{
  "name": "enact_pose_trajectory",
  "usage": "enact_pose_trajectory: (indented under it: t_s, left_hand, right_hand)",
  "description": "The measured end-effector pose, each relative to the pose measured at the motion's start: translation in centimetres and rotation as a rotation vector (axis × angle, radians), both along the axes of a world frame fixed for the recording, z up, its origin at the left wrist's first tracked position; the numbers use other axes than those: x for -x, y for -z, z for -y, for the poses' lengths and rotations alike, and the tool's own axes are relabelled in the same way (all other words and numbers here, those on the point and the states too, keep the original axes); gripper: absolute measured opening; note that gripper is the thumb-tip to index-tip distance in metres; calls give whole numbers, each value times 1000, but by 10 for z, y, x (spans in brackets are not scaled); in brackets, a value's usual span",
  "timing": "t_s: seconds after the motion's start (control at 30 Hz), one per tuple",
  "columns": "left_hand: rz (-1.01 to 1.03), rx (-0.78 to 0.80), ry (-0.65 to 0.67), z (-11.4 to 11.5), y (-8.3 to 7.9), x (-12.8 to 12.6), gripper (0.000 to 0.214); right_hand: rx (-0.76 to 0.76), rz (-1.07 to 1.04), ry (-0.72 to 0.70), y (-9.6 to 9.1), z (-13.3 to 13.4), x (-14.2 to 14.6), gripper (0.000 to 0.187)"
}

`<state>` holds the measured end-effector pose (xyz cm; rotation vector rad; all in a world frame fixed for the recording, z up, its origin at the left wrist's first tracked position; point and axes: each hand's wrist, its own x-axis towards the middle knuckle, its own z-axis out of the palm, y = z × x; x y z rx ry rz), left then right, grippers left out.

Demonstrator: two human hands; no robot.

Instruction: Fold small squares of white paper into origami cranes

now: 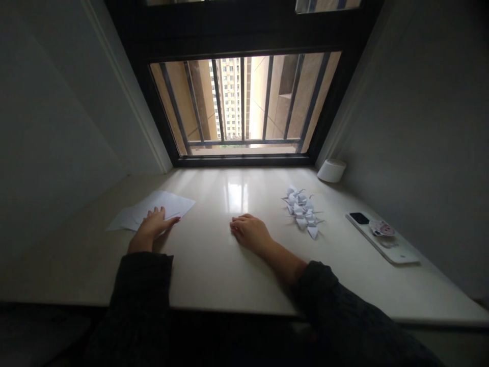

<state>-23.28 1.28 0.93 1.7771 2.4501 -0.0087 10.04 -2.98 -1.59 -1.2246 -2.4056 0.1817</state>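
Note:
Several white paper sheets (178, 202) lie in a loose, overlapping pile at the left of the pale sill. My left hand (155, 223) rests on the near part of this pile, its fingers apart and the thumb stretched to the right. Near the middle of the sill, my right hand (248, 230) lies on the surface with its fingers curled in. Nothing shows in it, though its underside is hidden. To its right sits a cluster of several folded white paper cranes (301, 209), apart from the hand.
A white phone (397, 251) with a cartoon grip lies at the right. Behind it, by the wall, stands a small white cylindrical object (331, 171). A dark-framed window (244, 161) with bars closes off the back, and the sill's front edge (233, 310) runs near me.

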Motion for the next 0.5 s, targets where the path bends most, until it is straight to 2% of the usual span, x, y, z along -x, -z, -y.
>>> enact_pose_trajectory:
  t_s: [0.1,0.2,0.37,0.5]
  left_hand:
    - [-38,37,39,1,8,4,72]
    - [-39,38,76,5,1,-2,60]
    - [-19,-70,-52,14,-16,-8,55]
    - [-20,-68,-77,16,-18,-8,58]
  right_hand:
    - [9,-3,-3,0,0,0,24]
    - [15,-7,-5,0,0,0,23]
    - [16,4,-3,-2,1,0,24]
    - [16,18,-2,-2,3,0,24]
